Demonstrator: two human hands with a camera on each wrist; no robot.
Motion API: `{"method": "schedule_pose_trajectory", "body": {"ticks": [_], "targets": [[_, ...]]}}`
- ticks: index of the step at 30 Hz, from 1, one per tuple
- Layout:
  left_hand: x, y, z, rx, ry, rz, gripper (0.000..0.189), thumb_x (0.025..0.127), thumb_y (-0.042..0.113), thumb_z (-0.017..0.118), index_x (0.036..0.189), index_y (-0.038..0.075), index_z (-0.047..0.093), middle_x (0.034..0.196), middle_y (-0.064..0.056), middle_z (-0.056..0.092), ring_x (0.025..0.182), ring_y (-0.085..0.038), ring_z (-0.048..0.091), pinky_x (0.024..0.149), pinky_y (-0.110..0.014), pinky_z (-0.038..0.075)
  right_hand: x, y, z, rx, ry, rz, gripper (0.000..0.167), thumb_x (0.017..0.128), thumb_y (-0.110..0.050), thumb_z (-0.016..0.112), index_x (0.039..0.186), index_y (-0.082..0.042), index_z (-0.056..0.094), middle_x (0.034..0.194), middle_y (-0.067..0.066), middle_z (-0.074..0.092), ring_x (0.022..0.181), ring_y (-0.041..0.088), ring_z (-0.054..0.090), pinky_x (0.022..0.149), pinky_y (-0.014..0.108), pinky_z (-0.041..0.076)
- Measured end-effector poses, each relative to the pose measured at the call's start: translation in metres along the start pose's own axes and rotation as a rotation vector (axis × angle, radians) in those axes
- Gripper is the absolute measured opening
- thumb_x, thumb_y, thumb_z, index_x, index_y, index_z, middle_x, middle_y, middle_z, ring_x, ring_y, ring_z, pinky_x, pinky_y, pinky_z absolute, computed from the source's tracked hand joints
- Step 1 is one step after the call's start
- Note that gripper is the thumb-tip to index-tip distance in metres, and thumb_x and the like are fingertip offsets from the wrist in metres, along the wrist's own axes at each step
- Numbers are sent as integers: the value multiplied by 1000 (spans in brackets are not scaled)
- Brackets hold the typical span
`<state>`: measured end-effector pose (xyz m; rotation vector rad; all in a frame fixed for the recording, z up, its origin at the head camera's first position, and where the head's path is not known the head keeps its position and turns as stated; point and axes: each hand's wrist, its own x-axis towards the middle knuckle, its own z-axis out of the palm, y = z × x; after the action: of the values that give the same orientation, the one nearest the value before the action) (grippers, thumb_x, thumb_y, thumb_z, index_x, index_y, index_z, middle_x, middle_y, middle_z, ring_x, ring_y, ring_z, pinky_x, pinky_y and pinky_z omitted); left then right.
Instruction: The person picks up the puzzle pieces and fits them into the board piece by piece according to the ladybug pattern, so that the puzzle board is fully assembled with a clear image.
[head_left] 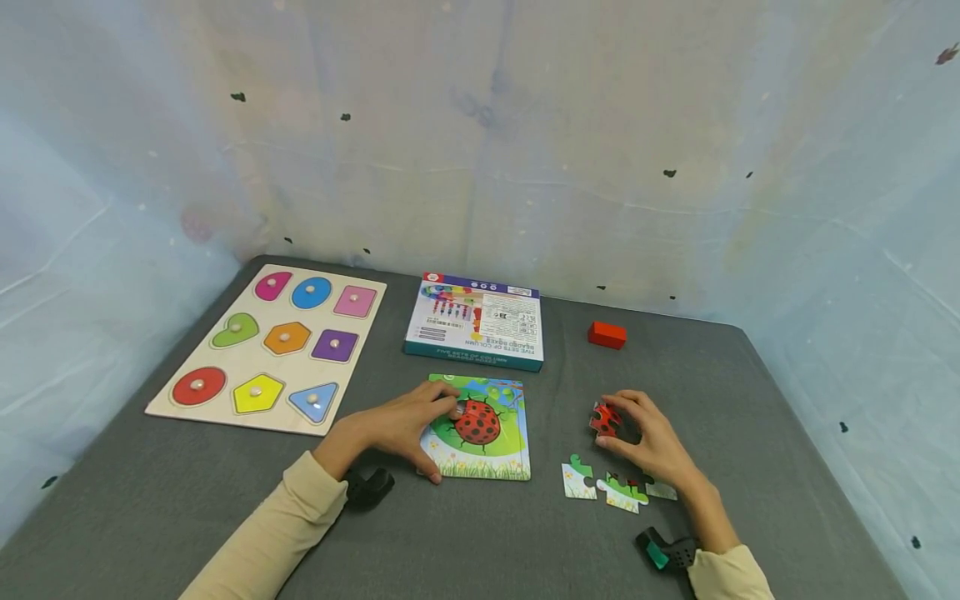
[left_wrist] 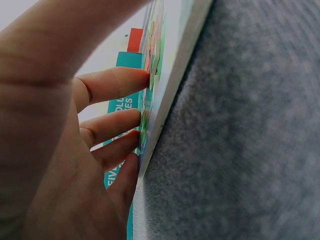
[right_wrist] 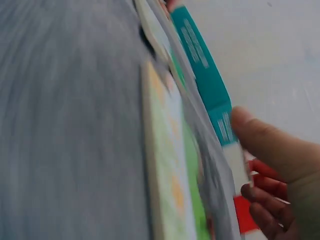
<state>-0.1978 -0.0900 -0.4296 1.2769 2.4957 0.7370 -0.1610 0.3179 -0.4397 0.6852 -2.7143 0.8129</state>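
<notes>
My left hand [head_left: 408, 421] rests at the left side of a square ladybug puzzle board [head_left: 491, 462]. Its thumb lies by the lower left corner and its fingertips touch the printed face, as the left wrist view also shows. Over on the right, my right hand [head_left: 652, 442] pinches a puzzle piece [head_left: 603, 419] with red and black ladybug print between thumb and fingers. Just below that hand lie a white and green puzzle piece [head_left: 578, 481] and a grass-printed piece [head_left: 624, 493]. Another pale piece [head_left: 662, 490] is partly hidden under the hand.
A flat box [head_left: 472, 325] lies behind the board, and a red block [head_left: 607, 335] stands to its right. At the left is a wooden shape board [head_left: 247, 350] with knobbed colored shapes. A pale sheet [head_left: 480, 150] hangs behind the grey table [head_left: 480, 542].
</notes>
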Motion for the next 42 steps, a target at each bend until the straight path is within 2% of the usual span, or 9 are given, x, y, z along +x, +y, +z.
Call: {"method": "schedule_pose_trajectory", "body": {"ticks": [9,18,24,30,36,42], "targets": [[1,0,0,8,6,16,75,61,54,82,117,14,53,139,-8,32,129,-24,29,103,-45,33,32,-38,20,71,-41,-156,65,72,-22,81,127,-2,53,123,6,48,104,19,51,81,43,46],[1,-1,2,31,12,41,76,61,56,80,117,13,53,136,-9,34,125,-25,33,100,-45,35,59,-75,52,149,-132,-253,66,75,-25,79,130,-2,51,127,7,46,108,17,50,87,41,46],[2,0,1,20,3,24,74,61,56,80,116,14,52,134,-6,34,123,-21,33,100,-43,36,70,-95,68,206,-196,-307,65,78,-26,76,131,-1,50,127,8,45,112,19,50,89,38,46],[2,0,1,24,2,18,74,61,58,80,114,14,52,134,-6,35,122,-20,34,100,-42,36,75,-101,83,205,-257,-293,61,78,-29,76,129,-5,53,127,8,47,116,19,45,92,39,43],[1,0,1,23,6,23,74,61,58,80,114,14,52,134,-5,35,122,-20,34,100,-42,36,78,-99,92,157,-236,-348,59,77,-31,77,127,-7,56,124,9,50,118,23,40,96,43,38],[1,-1,2,22,9,24,74,61,58,79,115,15,51,133,-5,35,122,-20,34,100,-42,36,78,-97,95,147,-216,-359,59,77,-33,76,127,-7,56,125,9,51,117,22,41,96,43,37]]}}
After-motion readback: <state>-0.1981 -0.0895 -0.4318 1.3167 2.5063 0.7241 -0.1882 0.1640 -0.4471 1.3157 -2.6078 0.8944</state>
